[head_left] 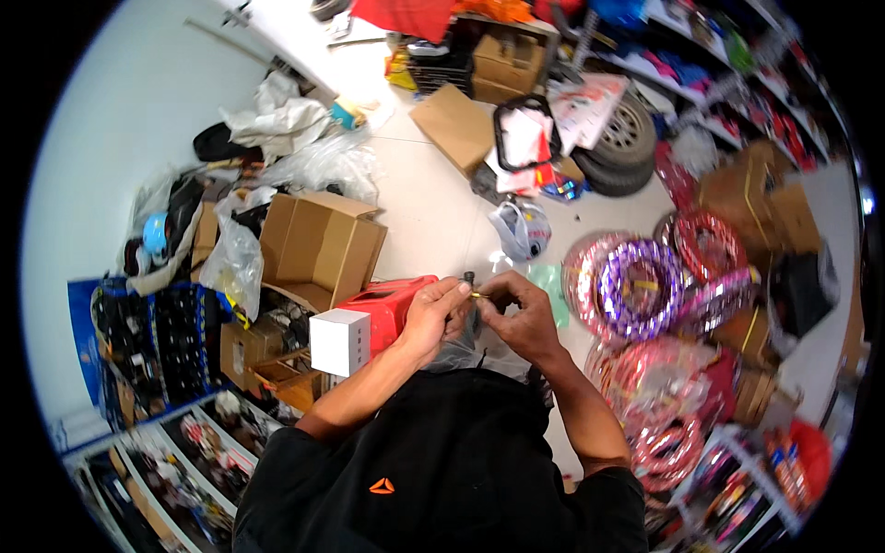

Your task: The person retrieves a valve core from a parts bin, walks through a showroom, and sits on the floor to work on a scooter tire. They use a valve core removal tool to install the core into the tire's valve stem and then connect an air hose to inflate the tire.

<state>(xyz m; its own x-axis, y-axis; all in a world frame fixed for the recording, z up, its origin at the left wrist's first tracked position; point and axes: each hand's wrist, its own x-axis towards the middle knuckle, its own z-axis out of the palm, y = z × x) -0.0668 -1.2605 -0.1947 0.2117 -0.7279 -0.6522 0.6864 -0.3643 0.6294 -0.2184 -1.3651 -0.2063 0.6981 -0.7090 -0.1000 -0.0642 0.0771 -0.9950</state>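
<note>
In front of my chest, both hands are close together at a small brass-coloured piece (477,295), too small to name more exactly. My left hand (435,318) is closed, with its thumb tip at the left end of the piece. My right hand (519,316) is closed too, pinching the piece between thumb and fingers. Just above the left thumb shows a small dark knob-like thing (468,276); whether it joins the piece I cannot tell. Beside my left forearm are a white box (339,343) and a red case-like thing (392,302), partly covered by the hand.
An open cardboard box (318,244) stands to the left, with plastic bags behind it. Wrapped rings, one purple and silver (641,288), are piled at the right. Ahead lie a small wheel (625,134), a flat cardboard piece (452,127) and a bag (522,230) on the floor.
</note>
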